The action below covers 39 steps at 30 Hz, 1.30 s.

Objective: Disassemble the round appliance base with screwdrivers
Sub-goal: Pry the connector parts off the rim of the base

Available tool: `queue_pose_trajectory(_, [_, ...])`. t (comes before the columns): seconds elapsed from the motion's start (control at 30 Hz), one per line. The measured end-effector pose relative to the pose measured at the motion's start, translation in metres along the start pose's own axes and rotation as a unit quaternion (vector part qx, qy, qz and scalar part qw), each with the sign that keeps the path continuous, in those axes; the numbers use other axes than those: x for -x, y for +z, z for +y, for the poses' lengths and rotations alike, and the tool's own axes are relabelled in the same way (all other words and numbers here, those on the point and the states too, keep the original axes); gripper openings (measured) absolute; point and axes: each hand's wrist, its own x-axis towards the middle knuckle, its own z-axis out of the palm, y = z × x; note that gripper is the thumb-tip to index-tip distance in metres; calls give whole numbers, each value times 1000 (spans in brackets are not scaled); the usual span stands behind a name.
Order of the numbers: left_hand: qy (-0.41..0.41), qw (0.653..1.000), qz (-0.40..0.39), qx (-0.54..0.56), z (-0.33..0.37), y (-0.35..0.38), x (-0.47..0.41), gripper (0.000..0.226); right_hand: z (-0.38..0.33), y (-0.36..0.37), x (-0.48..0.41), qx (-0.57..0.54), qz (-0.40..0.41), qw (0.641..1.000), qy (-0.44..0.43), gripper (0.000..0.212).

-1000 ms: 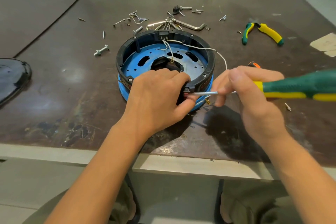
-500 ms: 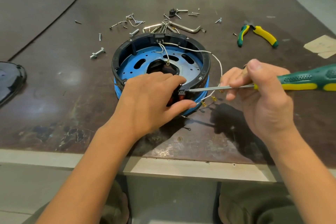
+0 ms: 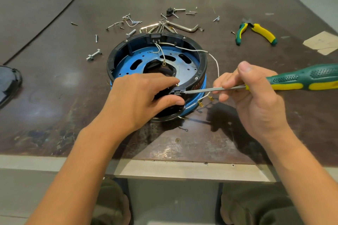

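Two hands: left hand (image 3: pixel 139 100) grips one base (image 3: pixel 199 56), right hand (image 3: pixel 256 100) one screwdriver (image 3: pixel 301 80)

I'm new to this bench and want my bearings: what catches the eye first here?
The round black-and-blue appliance base sits mid-table, the left hand gripping its near rim. The right hand holds a green-and-yellow screwdriver, tip at a small black part on that rim. Loose screws and pliers lie behind.

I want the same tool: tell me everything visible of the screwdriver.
The screwdriver has a green handle with yellow inlays and dotted grip patches, rubbery-looking, and a thin metal shaft. It is held near level, handle running off the right edge. The right hand pinches it where shaft meets handle; the tip touches a black clip on the near rim of the round base.
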Motion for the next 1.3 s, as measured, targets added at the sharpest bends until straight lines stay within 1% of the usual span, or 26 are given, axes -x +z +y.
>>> queue_pose_trajectory(0.17, [7, 999, 13, -31, 1, 3, 1, 64, 0, 2, -1, -8, 22, 999, 33, 38])
queue_pose_trajectory(0.3, [32, 998, 15, -56, 2, 6, 1, 54, 2, 2, -2, -14, 27, 998, 54, 39])
queue_pose_trajectory(0.43, [36, 997, -19, -61, 0, 5, 0, 53, 4, 1, -5, -26, 18, 996, 87, 40])
queue_pose_trajectory(0.5, [38, 997, -34, -66, 0, 5, 0, 53, 5, 0, -6, -10, 22, 995, 100, 38])
queue_pose_trajectory(0.57, [37, 996, -40, -68, -1, 5, -1, 53, 9, 1, -7, 24, 23, 995, 89, 37])
queue_pose_trajectory(0.63, [34, 996, -37, -69, -1, 6, -1, 52, 12, 3, -7, 27, 15, 997, 73, 38])
queue_pose_trajectory(0.77, [37, 997, -19, -72, -1, 6, 1, 58, 12, 1, -5, 40, 17, 996, 73, 40])
queue_pose_trajectory(0.83, [40, 997, -13, -69, -1, 6, 2, 60, 12, 0, -3, 48, 17, 997, 66, 40])
queue_pose_trajectory(0.97, [40, 998, -26, -38, -3, 1, 4, 60, 12, 2, -1, 36, 30, 997, 62, 40])
queue_pose_trajectory(1.07, [33, 999, -37, -10, -5, -2, 5, 58, 10, 2, -2, 34, 22, 997, 67, 40])
queue_pose_trajectory(1.3, [21, 999, -41, 8, -4, -2, 3, 47, 12, 1, -3, 28, 24, 994, 105, 42])
